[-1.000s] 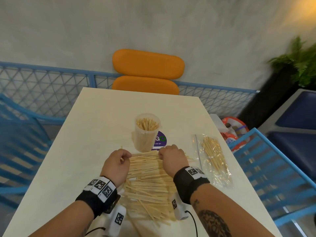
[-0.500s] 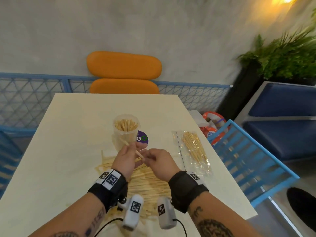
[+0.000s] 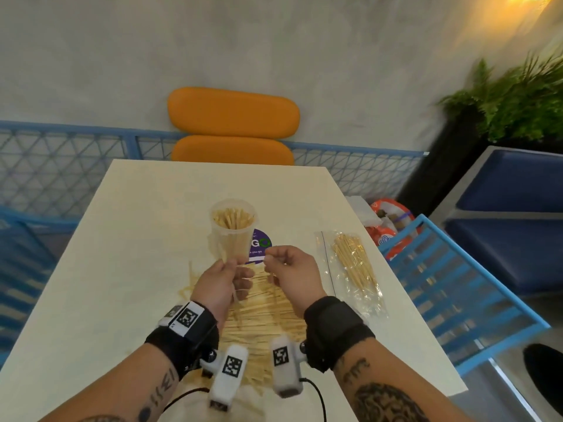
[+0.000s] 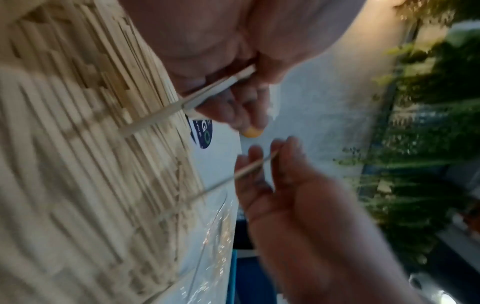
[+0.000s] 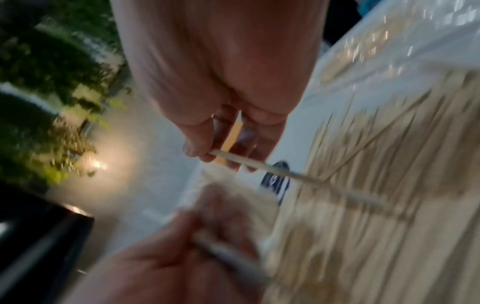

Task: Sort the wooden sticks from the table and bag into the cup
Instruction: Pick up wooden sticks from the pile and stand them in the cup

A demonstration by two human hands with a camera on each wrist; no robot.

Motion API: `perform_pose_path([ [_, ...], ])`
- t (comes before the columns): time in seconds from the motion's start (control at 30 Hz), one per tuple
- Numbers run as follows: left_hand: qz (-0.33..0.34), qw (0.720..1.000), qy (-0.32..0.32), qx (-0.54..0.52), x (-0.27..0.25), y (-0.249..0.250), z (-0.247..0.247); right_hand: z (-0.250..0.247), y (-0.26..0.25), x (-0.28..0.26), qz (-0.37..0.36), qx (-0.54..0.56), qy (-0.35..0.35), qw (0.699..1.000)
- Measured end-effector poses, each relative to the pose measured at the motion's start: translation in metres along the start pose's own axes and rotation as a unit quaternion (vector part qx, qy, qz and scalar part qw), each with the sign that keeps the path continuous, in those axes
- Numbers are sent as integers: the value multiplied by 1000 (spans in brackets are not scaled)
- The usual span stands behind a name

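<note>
Two hands raised just above a cream counter [image 3: 128, 239]; left hand [image 3: 221, 283], fingers curled, pinching a flat wooden stick [image 4: 207, 93] that slants down across its palm; right hand [image 3: 292, 274], just right of it, fingers [image 5: 197, 150] curled and pinching a thinner stick [image 5: 272, 169] by one end, thumb against forefinger; the two hands near each other but apart. One clear plastic cup [image 3: 233, 231] standing upright at mid-counter, just beyond the hands, packed with sticks on end; one round purple sticker [image 3: 260, 246] on the counter beside the cup's right, partly hidden behind it. One loose heap of wooden sticks [image 3: 265, 312] spread flat on the counter beneath and between the wrists, mostly lying crosswise, some running askew at the left edge. One clear plastic bag [image 3: 350, 269] lying flat near the right edge of the counter, well right of the heap, a bundle of sticks inside lying lengthwise. Black wrist straps with white marker tags on both forearms, a white camera unit hanging below each. At the far end of the counter, one orange padded chair [image 3: 233, 129] against a grey wall; blue mesh railing [image 3: 61, 166] to the left; blue slatted chair [image 3: 457, 300] to the right; green plant [image 3: 524, 95] at far right.
</note>
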State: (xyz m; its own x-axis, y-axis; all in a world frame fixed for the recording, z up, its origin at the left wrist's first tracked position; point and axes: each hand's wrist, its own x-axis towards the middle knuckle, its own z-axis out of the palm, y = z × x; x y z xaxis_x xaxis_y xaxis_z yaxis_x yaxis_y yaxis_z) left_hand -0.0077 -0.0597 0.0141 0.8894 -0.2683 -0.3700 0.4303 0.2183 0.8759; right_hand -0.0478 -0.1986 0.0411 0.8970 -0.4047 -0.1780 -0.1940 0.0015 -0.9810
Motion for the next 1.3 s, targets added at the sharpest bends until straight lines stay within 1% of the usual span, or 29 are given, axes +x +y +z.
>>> perform_pose_path([
  [0.07, -11, 997, -49, 60, -7, -4, 5, 11, -8, 1, 6, 18, -7, 1000],
  [0.1, -10, 994, -62, 87, -9, -3, 7, 15, -11, 2, 7, 12, -9, 1000],
  [0.2, -12, 989, -78, 124, -10, -3, 6, 21, -16, 5, 1, -10, -19, 1000],
  [0.27, -10, 988, -63, 143, -6, -4, 0, 21, -15, 10, -6, -32, -32, 999],
  [0.3, -13, 987, -47, 152, -3, -6, -4, 20, -12, 13, -10, -66, -31, 997],
  [0.37, -29, 989, -2, 148, 4, -10, -18, 18, -4, 25, -20, -164, -18, 986],
  [0.4, -38, 989, 20, 141, 9, -11, -26, 17, 0, 31, -26, -223, -19, 974],
  [0.43, -44, 989, 40, 134, 12, -13, -33, 16, 4, 37, -30, -282, -33, 958],
  [0.5, -50, 988, 70, 126, 18, -15, -47, 18, 11, 49, -33, -392, -78, 916],
  [0.6, -46, 986, 101, 127, 23, -18, -62, 29, 19, 68, -28, -507, -122, 853],
  [0.63, -46, 985, 107, 129, 24, -19, -65, 34, 22, 74, -26, -546, -135, 826],
  [0.73, -49, 985, 113, 119, 28, -23, -71, 43, 30, 84, -23, -662, -172, 729],
  [0.77, -49, 985, 114, 116, 28, -24, -73, 43, 33, 85, -26, -684, -174, 708],
  [0.8, -50, 985, 115, 116, 29, -25, -74, 42, 36, 86, -35, -698, -174, 694],
  [0.9, -53, 985, 118, 117, 30, -26, -77, 37, 41, 87, -77, -706, -173, 682],
  [1.03, -54, 987, 109, 101, 32, -24, -76, 30, 39, 82, -112, -716, -165, 669],
  [1.17, -31, 992, 99, 74, 29, -16, -67, 20, 30, 74, -122, -725, -131, 665],
  [1.3, -11, 994, 87, 63, 25, -13, -56, 3, 18, 67, -123, -732, -113, 661],
])
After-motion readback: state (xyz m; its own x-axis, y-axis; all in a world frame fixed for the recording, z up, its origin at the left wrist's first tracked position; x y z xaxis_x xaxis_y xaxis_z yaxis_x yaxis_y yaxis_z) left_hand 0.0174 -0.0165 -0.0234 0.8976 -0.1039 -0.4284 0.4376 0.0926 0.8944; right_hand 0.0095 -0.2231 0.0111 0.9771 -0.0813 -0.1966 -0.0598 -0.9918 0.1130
